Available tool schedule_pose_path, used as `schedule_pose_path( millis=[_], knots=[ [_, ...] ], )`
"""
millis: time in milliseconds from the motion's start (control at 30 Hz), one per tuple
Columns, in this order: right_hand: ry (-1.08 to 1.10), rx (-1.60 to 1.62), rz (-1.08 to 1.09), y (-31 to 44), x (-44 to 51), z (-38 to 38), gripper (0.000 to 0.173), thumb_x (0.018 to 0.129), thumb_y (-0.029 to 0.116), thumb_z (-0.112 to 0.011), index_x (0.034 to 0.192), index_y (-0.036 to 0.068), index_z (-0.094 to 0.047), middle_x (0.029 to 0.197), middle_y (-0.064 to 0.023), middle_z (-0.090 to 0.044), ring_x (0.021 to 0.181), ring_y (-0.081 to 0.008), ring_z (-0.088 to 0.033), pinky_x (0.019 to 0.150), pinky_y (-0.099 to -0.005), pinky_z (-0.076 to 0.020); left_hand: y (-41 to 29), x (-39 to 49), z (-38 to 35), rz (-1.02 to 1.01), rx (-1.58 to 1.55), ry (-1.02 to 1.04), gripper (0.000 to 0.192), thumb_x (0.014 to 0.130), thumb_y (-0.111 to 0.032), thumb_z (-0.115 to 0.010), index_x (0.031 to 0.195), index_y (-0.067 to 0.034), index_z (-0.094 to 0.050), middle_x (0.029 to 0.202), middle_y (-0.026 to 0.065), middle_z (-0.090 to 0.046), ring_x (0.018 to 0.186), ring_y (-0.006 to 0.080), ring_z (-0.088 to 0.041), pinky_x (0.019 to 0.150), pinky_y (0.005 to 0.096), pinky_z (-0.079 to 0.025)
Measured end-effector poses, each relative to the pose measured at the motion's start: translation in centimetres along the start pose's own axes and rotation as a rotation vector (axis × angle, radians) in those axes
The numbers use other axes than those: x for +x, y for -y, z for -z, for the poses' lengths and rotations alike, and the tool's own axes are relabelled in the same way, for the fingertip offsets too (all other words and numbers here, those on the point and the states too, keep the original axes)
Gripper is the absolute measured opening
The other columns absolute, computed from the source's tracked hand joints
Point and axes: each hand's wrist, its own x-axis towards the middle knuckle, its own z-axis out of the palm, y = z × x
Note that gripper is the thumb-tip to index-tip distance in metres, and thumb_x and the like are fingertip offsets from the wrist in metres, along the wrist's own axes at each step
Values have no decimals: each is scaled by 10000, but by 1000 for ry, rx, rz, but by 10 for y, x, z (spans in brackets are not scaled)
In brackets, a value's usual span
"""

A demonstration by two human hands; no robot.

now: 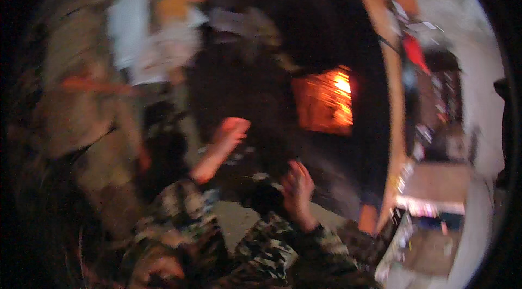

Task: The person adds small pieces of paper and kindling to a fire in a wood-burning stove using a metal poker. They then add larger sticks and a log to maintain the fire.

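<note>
Lit orange by a glow, my left hand [231,132] is raised at the middle of the view, its fingers curled; blur hides whether anything is in it. My right hand [297,185] is held lower and to the right, fingers partly bent, with no object visible in it. Both arms wear camouflage sleeves [179,203]. Ahead of the right hand, a bright fire [343,83] glows inside a squarish opening [322,105] in a dark surface. The hands appear apart from each other and from the opening.
A long orange-brown edge [395,105] curves down the right side. Beyond it stand cardboard boxes [434,183], a red item [415,52] and blurred clutter. At upper left lie white sheets [128,27] and an orange-yellow item [169,1]. Brown material [77,125] spreads along the left.
</note>
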Motion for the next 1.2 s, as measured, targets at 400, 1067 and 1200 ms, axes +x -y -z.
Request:
schedule_pose_path(
  millis=[400, 1067, 1200],
  knots=[
    [518, -734, -151, -105, -23, 106, 426, 861, 304, -607, 1156, 0, -569, 993, -89, -602, 866, -169, -575, 695, -313, -472, -108, -203, -24, -386, 675, 43, 286, 863, -236, -613, 961, 24, -546, 944, 161, -565, 788, 251, -582, 682, 374, -470],
    [759, -771, -199, -82, 49, 88, 437, 919, 353, -493, 1224, 45, -543, 1049, -103, -594, 895, -191, -575, 737, -356, -482, -31, -753, 247, -847, -717, -1287, 300, 928, -310, -548, 1046, -35, -570, 846, 95, -615, 717, 212, -573, 651, 332, -485],
    [763, -764, -206, -77, 50, 93, 441, 931, 363, -470, 1238, 54, -538, 1060, -106, -592, 901, -195, -575, 746, -364, -484, -10, -765, 287, -685, -728, -1115, 264, 950, -290, -526, 1044, -46, -566, 867, 122, -616, 740, 235, -584, 645, 349, -498]
  ],
)
